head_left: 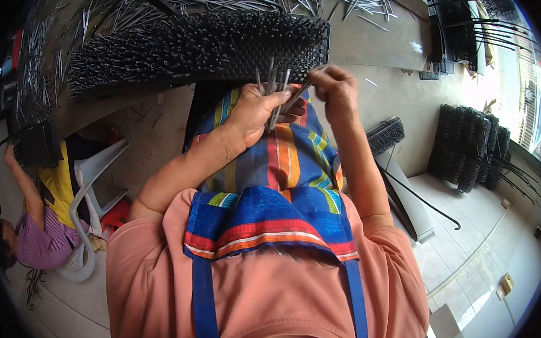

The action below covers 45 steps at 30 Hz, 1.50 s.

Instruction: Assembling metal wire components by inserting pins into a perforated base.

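Two hands work above a striped apron [283, 163] in the head view. Clenched, the left hand [255, 109] grips a bundle of thin metal pins [274, 85] that stand up out of the fist. Beside it, the right hand [336, 86] pinches a single pin [300, 96] between its fingertips. Just beyond both lies a black board [197, 50] bristling with set pins. Loose pins [355, 1] litter the table [377, 45] behind.
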Each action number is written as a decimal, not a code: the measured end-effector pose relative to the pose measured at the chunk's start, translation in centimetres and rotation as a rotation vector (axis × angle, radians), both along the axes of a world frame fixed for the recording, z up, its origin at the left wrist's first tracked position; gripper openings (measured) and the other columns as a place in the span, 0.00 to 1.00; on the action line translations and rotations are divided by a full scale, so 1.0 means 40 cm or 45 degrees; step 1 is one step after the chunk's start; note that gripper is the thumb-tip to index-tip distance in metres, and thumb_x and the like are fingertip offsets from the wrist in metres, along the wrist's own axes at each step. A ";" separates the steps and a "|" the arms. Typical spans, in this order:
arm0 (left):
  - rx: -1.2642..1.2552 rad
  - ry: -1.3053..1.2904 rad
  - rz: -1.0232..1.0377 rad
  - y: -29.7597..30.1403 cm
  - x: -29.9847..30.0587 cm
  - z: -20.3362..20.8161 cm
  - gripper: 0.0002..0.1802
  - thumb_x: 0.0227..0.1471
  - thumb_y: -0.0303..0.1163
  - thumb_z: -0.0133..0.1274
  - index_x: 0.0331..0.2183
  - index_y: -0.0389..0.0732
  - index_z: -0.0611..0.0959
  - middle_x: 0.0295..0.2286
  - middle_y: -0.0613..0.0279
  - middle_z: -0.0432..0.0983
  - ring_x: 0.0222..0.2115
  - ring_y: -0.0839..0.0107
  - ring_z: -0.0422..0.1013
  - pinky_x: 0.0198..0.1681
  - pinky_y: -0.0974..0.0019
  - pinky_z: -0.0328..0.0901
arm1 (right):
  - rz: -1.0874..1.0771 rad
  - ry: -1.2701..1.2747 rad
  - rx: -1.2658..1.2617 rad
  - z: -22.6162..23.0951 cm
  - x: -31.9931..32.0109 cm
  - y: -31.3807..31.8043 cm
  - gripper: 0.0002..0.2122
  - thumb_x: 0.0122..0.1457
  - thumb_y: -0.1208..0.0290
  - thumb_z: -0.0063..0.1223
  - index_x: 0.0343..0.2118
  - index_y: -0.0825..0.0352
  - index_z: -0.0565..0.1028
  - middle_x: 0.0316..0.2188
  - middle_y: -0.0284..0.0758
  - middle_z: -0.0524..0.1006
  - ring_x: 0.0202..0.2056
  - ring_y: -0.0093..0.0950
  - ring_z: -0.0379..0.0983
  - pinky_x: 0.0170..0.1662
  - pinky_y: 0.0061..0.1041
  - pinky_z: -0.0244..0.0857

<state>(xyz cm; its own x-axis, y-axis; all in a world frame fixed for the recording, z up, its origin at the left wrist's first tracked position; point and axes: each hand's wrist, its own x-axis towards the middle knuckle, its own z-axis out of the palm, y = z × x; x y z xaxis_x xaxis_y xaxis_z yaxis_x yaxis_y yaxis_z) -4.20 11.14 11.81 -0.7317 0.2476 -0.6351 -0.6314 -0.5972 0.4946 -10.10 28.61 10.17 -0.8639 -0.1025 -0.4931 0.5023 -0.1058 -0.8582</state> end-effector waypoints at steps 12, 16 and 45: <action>-0.185 0.027 -0.239 -0.039 0.086 -0.043 0.12 0.54 0.22 0.46 0.41 0.33 0.77 0.29 0.55 0.79 0.28 0.69 0.77 0.32 0.67 0.71 | 0.014 1.258 0.787 -0.011 -0.125 0.025 0.04 0.47 0.83 0.61 0.28 0.72 0.79 0.23 0.30 0.76 0.23 0.17 0.69 0.27 0.16 0.63; -0.213 0.017 -0.074 -0.031 0.085 -0.041 0.10 0.53 0.21 0.45 0.39 0.34 0.76 0.29 0.53 0.79 0.28 0.67 0.77 0.30 0.66 0.71 | 0.091 1.186 0.917 -0.011 -0.117 0.017 0.05 0.47 0.82 0.62 0.28 0.70 0.80 0.23 0.32 0.77 0.23 0.17 0.70 0.27 0.16 0.62; 0.081 0.007 0.131 -0.069 0.069 -0.051 0.08 0.55 0.21 0.50 0.38 0.33 0.80 0.32 0.53 0.80 0.30 0.64 0.78 0.36 0.63 0.75 | 0.355 -0.031 0.059 0.002 0.015 -0.114 0.04 0.52 0.76 0.61 0.30 0.69 0.79 0.19 0.26 0.74 0.18 0.13 0.63 0.20 0.14 0.53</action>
<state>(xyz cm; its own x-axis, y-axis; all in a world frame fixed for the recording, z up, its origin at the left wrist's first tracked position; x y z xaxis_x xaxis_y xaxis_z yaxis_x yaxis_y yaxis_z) -1.46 8.37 9.77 -0.7588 0.2108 -0.6162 -0.5627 -0.6886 0.4573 -9.50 24.07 10.26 -0.7932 -0.3117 -0.5231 0.5272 0.0784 -0.8461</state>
